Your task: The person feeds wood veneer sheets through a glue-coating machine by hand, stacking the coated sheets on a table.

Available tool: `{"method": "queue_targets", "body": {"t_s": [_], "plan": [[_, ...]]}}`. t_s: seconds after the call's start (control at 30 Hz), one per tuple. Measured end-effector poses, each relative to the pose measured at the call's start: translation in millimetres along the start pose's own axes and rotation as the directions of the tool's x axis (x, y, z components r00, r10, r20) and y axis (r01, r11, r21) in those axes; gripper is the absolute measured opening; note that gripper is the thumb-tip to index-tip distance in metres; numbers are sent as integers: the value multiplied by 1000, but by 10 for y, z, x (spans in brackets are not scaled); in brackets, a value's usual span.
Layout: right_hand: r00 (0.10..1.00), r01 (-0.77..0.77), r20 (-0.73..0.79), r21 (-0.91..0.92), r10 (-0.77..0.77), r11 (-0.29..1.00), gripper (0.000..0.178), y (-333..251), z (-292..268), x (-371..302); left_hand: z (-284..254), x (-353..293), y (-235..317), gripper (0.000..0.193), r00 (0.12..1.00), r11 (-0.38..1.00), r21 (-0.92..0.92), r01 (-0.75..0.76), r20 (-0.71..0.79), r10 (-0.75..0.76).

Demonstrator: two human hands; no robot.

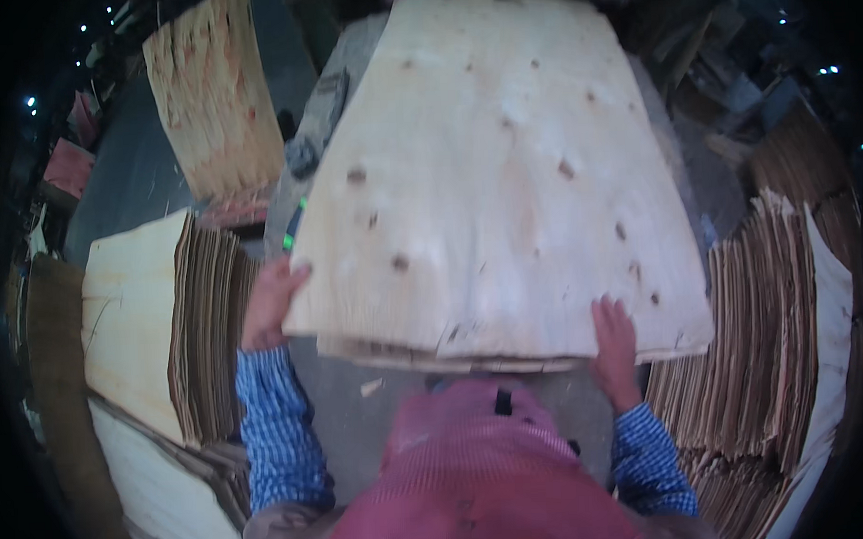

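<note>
Left sleeve (280,427) and right sleeve (647,461): blue-and-white small check, crinkled fabric, running to the wrists. Left hand (269,304), right hand (615,344): both bare. Torso: pinkish-red garment (483,510), finely patterned across the chest, plainer red lower down, with a small black rectangular patch (504,402) up top. Grey-brown cloth (281,531) by the left elbow, blurry, garment type unclear.

Knotty veneer sheets (495,172) cover a grey table (362,46).
</note>
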State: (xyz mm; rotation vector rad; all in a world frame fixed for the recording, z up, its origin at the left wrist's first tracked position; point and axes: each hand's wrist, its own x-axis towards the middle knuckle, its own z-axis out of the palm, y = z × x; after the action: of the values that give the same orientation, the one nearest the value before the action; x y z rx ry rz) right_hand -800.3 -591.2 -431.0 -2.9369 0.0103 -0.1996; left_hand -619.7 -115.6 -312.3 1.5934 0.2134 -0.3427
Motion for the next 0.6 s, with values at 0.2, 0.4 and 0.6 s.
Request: {"method": "queue_targets", "body": {"t_s": [0.2,0.4,0.6], "plan": [[989,-11,148,108,-5,994,78,-374,-893,-142,-387,-249,-545,37,991,968,-251,-20,126,53],[1000,25,-12,193,-23,981,77,0,-662,748,78,218,-512,37,995,576,-816,-42,-86,-50],[991,54,-129,193,-29,980,75,485,-326,2069,520,-504,-1844,35,817,549,-774,316,-71,-572]]}}
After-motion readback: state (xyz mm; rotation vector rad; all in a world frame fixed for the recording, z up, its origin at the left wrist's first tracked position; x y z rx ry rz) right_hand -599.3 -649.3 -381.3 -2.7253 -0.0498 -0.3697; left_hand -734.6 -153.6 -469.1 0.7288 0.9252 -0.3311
